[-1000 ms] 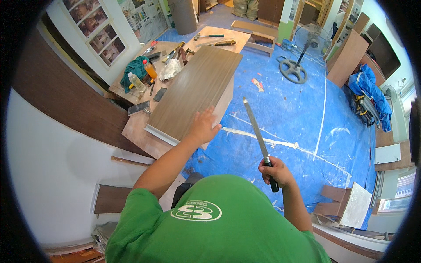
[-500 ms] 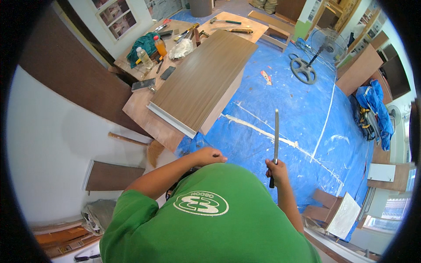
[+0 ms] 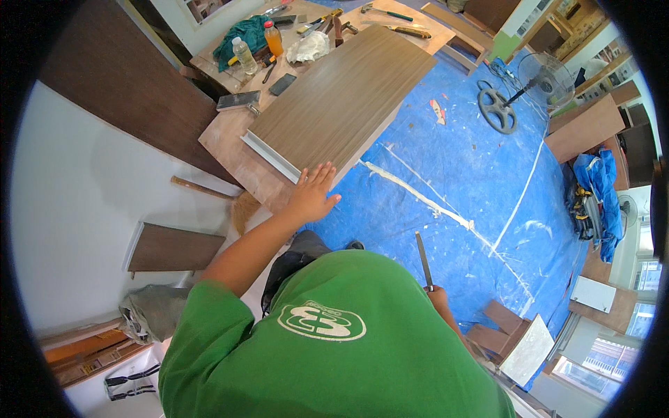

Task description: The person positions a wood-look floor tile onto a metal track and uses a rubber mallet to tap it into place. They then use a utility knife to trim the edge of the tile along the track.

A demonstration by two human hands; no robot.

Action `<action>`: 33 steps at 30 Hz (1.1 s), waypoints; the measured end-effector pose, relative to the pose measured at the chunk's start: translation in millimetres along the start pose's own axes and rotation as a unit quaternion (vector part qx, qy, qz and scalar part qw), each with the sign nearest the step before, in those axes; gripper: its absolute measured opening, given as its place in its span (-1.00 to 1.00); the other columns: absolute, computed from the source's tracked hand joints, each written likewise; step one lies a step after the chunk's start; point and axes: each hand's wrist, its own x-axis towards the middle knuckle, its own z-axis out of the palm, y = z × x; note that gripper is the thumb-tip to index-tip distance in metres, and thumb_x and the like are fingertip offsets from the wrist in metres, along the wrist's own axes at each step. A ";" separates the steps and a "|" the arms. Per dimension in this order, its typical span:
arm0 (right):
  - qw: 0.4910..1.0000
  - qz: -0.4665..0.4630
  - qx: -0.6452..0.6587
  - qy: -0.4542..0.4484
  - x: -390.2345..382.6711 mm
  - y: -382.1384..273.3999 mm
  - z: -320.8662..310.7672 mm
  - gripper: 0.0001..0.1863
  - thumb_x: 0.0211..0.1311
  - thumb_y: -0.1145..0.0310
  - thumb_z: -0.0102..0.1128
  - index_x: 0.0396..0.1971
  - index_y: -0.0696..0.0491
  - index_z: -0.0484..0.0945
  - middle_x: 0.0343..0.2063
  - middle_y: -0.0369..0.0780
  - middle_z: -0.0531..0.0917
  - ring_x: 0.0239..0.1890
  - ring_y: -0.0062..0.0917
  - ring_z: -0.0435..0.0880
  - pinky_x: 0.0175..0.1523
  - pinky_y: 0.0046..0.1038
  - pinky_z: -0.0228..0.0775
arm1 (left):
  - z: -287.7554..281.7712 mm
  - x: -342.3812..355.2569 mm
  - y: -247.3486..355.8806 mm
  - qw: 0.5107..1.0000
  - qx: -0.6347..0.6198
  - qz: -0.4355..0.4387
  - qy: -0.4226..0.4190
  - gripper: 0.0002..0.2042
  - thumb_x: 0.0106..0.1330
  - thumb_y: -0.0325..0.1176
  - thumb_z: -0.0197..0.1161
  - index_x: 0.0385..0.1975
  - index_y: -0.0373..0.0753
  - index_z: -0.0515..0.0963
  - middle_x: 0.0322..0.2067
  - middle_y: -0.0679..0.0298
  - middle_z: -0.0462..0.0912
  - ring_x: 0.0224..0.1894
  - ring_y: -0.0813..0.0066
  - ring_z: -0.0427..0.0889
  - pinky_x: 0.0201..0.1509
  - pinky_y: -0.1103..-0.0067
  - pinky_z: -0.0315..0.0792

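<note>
My left hand [image 3: 312, 195] is spread, fingertips at the near edge of a brown wood-grain board [image 3: 341, 94] with a white edge strip [image 3: 268, 157]. The board lies on a plywood worktable [image 3: 233, 160]. My right hand [image 3: 435, 299], partly hidden behind my green-shirted body, grips a long flat metal file [image 3: 422, 256]. On the table beside the board are a teal cloth [image 3: 233, 45], an orange drink bottle [image 3: 274, 42], a clear bottle [image 3: 245, 59], a white crumpled cloth [image 3: 308, 47], a dark block [image 3: 238, 100], a hammer [image 3: 387, 12] and several other hand tools.
Blue sheeting [image 3: 453, 181] covers the floor, with a standing fan [image 3: 543, 80] at back right. Panels [image 3: 582, 132] and a bundled blue tarp [image 3: 601, 184] lie along the right. A broom [image 3: 202, 188] and leaning board [image 3: 174, 247] are at left. A small panel unit [image 3: 523, 348] sits lower right.
My left hand left the board, came down near my body, and is back at the board's near edge. My right hand has lowered with the file behind my body. The view has shifted.
</note>
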 end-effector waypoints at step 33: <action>0.997 0.041 0.071 0.012 -37.0 98.8 -39.0 -0.71 0.07 0.21 0.49 -0.27 0.08 0.76 -0.44 -0.22 0.78 -0.39 -0.54 0.71 -0.21 -0.38 0.55 | 51.2 167.4 -12.4 0.991 0.124 -0.005 -0.048 -0.18 0.49 0.08 0.04 0.61 -0.03 -0.19 0.63 0.21 -0.33 0.65 0.18 -0.35 0.62 -0.01 -0.43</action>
